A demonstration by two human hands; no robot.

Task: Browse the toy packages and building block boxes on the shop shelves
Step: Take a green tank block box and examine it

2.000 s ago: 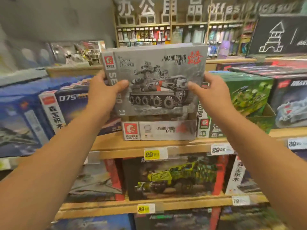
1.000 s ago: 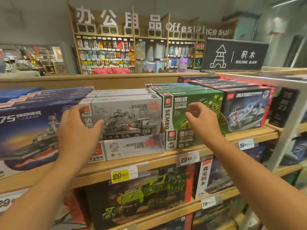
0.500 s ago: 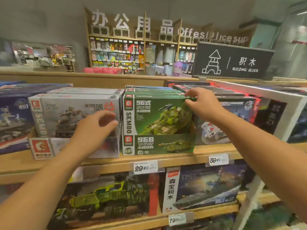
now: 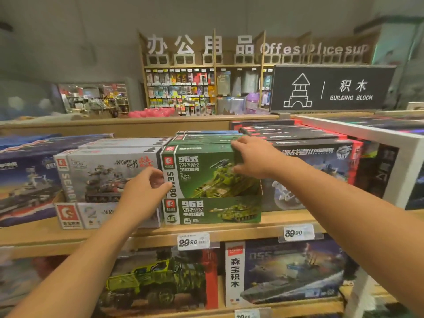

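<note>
The wooden shelf (image 4: pixel 241 231) is carrying rows of building block boxes standing upright, a grey tank set (image 4: pixel 110 171) sitting just left of the green tank box (image 4: pixel 206 173), which is standing inside its green display carton (image 4: pixel 213 211). The person is reaching in with both arms. The right hand (image 4: pixel 254 158) is curling over the box's top right corner, fingers on the top edge and thumb on the front face, so it is gripping. The left hand (image 4: pixel 146 191) is closing on the box's left edge, fingers bent, touching or nearly so; I cannot tell whether it is holding yet. To lift cleanly, I would judge both hands should be pulling straight up and out, keeping the box level so the carton's front lip is not catching it.
</note>
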